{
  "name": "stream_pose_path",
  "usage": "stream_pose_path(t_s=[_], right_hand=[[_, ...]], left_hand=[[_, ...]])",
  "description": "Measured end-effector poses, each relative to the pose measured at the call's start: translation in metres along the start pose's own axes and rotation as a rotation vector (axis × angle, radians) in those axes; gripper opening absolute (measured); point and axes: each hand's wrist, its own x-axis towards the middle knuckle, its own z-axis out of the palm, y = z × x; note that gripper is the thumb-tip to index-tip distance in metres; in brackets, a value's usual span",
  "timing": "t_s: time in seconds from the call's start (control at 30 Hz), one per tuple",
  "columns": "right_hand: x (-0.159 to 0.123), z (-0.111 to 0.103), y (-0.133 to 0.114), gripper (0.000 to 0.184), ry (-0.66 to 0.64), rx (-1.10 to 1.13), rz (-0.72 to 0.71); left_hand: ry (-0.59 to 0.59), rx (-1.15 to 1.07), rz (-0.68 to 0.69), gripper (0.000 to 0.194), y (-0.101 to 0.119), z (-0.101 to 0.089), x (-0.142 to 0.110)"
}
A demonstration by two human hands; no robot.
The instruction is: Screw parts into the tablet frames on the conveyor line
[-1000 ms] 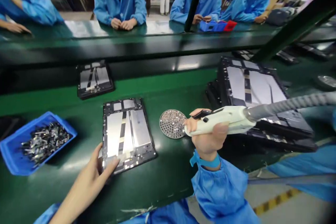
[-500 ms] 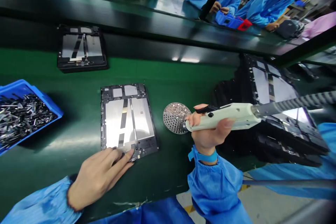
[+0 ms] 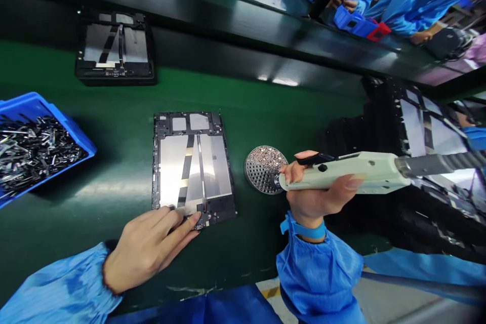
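My left hand (image 3: 152, 248) is closed on the lower edge of an opened tablet (image 3: 212, 172), a black frame with a silvery plate and flex cables. The tablet lies flat, and the hand hides part of its lower left edge. My right hand (image 3: 317, 197) is wrapped around a pale electric screwdriver (image 3: 357, 172) held nearly level, with the thumb along its near side. The screwdriver's tip end is over the right side of a round perforated metal screw plate (image 3: 261, 167), where many small screws lie. I cannot make out whether a screw is on the tip.
A blue bin (image 3: 76, 136) full of small dark metal parts stands at the left. A stack of tablets (image 3: 116, 73) is at the back left, and another tablet stack (image 3: 413, 131) stands behind the screwdriver's cable (image 3: 448, 163). Across the bench, other people's hands rest near blue and red boxes.
The camera view has shifted, so the tablet, screw plate and both hands appear further right. Both hands keep their holds, and the screwdriver stays at the screw plate.
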Motion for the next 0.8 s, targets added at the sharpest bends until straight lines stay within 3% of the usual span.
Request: stream_pose_path(t_s=[0.27,0.43,0.57,0.7,0.8], right_hand=[[-0.001,0.004,-0.002,0.058,-0.020,-0.034,-0.005],[0.003,0.002,-0.003,0.062,-0.001,-0.053,-0.028],[0.001,0.000,-0.020,0.073,-0.025,-0.074,-0.060],[-0.019,0.020,-0.043,0.072,-0.243,-0.089,0.015],[-0.040,0.046,-0.046,0.060,-0.459,-0.052,0.097]], left_hand=[[-0.027,-0.031,-0.017,0.031,0.000,0.003,-0.007],[0.036,-0.068,-0.025,0.025,-0.001,0.005,-0.005],[0.069,-0.074,-0.049,0.017,0.000,0.007,-0.003],[0.084,-0.051,-0.073,0.016,0.003,0.009,-0.004],[0.044,-0.031,-0.093,0.022,0.005,0.010,-0.005]])
